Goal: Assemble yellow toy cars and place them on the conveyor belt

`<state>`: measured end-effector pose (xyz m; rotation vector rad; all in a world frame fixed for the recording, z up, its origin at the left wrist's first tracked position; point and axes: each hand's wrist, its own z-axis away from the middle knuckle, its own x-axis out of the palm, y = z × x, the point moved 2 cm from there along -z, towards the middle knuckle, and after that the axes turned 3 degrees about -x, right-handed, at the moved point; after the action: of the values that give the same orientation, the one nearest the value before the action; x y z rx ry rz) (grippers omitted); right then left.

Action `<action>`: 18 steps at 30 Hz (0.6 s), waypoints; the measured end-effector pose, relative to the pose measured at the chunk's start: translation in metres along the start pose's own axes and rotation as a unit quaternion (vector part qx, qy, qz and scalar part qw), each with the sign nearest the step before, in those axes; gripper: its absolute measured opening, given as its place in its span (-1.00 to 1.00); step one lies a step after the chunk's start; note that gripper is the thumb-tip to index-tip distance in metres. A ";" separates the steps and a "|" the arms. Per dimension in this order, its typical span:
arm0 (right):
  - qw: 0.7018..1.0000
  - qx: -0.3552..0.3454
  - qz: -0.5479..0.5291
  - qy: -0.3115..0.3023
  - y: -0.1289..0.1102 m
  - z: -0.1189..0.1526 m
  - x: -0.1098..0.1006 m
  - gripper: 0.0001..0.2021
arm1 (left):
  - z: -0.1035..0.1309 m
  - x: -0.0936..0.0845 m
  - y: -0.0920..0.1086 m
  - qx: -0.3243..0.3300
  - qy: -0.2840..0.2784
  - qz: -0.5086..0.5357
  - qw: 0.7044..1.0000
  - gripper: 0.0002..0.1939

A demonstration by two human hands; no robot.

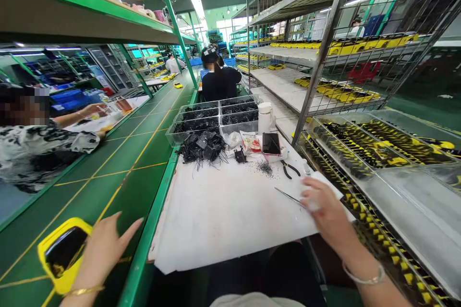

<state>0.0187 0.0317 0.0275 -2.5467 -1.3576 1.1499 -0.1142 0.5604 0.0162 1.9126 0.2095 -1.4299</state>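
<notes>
Above the green conveyor my left hand (104,244) spreads its thumb and forefinger, with nothing visible between them. Right beside it, partly covered by the hand, lies a yellow toy car body (59,273) with dark windows. Whether they touch is unclear. Over the right part of the white work surface (223,211), my right hand (327,211) has its fingers curled round the rear end of thin metal tweezers (288,196), whose tip points left. A whitish blur shows at its fingertips. Black-handled pliers (290,170) lie beyond, near scattered small black bits (264,168).
Black wired parts (203,146) are heaped before a divided clear bin (173,136). A phone (271,144) and white bottle (265,117) stand behind. Racks (317,67) and trays of yellow-black parts line the right. Co-workers sit ahead and across the conveyor (144,153).
</notes>
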 end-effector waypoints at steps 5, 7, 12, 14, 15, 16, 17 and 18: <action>0.949 -0.249 0.082 -0.177 -0.092 -0.008 0.070 -0.73 | 0.084 0.070 0.165 0.003 -0.554 0.410 0.725 -0.15; 0.932 -0.267 0.087 -0.230 -0.102 -0.011 0.088 -0.81 | 0.106 0.095 0.198 -0.017 -0.635 0.434 0.638 -0.25; 0.927 -0.136 0.079 -0.340 -0.060 -0.036 0.090 -0.56 | 0.095 0.126 0.199 -0.023 -0.586 0.468 0.661 -0.46; 0.920 0.018 0.166 -0.356 -0.025 -0.052 0.086 -0.50 | 0.083 0.128 0.187 -0.019 -0.530 0.469 0.707 -0.42; 0.908 0.088 0.215 -0.348 -0.008 -0.060 0.085 -0.55 | 0.079 0.128 0.181 -0.015 -0.501 0.471 0.726 -0.42; 0.894 0.141 0.252 -0.342 0.009 -0.067 0.086 -0.58 | 0.077 0.128 0.175 -0.010 -0.477 0.477 0.738 -0.42; 0.878 0.184 0.278 -0.343 0.023 -0.072 0.088 -0.61 | 0.076 0.129 0.171 -0.006 -0.458 0.485 0.745 -0.43; 0.863 0.218 0.293 -0.349 0.035 -0.076 0.091 -0.63 | 0.076 0.130 0.167 -0.004 -0.447 0.495 0.745 -0.44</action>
<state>0.1225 0.0988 0.0167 -2.3060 -0.2059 2.3184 -0.0368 0.3553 -0.0330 0.8020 -1.0900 -1.3197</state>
